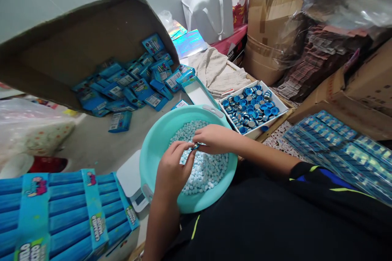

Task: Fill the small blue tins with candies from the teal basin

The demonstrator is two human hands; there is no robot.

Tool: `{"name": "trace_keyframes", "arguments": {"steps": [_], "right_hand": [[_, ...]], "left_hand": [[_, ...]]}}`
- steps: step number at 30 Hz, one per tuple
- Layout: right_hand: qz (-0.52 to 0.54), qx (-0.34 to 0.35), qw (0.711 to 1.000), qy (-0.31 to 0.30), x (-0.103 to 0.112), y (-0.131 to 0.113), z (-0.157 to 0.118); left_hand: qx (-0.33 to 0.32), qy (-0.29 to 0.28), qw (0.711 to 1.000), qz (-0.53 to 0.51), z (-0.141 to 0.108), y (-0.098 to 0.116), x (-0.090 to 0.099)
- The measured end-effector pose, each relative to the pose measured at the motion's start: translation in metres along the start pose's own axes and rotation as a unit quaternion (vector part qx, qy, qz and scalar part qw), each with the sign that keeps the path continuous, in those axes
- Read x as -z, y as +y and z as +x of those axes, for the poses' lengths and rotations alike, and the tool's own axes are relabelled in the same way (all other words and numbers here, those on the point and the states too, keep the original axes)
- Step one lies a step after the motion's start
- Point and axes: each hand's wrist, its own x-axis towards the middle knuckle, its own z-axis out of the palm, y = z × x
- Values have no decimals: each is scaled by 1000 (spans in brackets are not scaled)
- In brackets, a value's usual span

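Both hands meet above a turquoise basin that holds many small pale blue candies. Between the fingertips is a small round tin, blue and metallic. My left hand pinches it from the near left side. My right hand grips it from the right, fingers curled over it. Whether the tin is open or closed cannot be made out, since the fingers cover much of it. Just beyond the basin, a white box is filled with loose blue and silver tins and lids.
A tipped cardboard carton spills small blue boxes on the left. Packed blue cartons stand front left, beside a white scale. Flat blue printed packs lie at right. Behind are a white bag and a brown carton.
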Motion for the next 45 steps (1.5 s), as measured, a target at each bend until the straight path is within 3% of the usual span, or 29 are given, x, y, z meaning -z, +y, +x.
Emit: {"name": "trace_keyframes", "arguments": {"steps": [5, 14, 21, 29, 45], "right_hand": [[0, 6, 1000, -20, -1, 0, 2], [2, 47, 999, 7, -2, -1, 1], [2, 24, 1000, -3, 0, -3, 0], [-7, 24, 998, -50, 3, -3, 2], [11, 38, 999, -31, -1, 1, 2]], "left_hand": [[-11, 4, 1000, 16, -1, -2, -1], [-18, 15, 1000, 19, -3, -6, 0], [-40, 30, 999, 20, -3, -3, -1], [-49, 20, 998, 32, 0, -1, -1], [-36, 2, 999, 40, -2, -2, -1]]}}
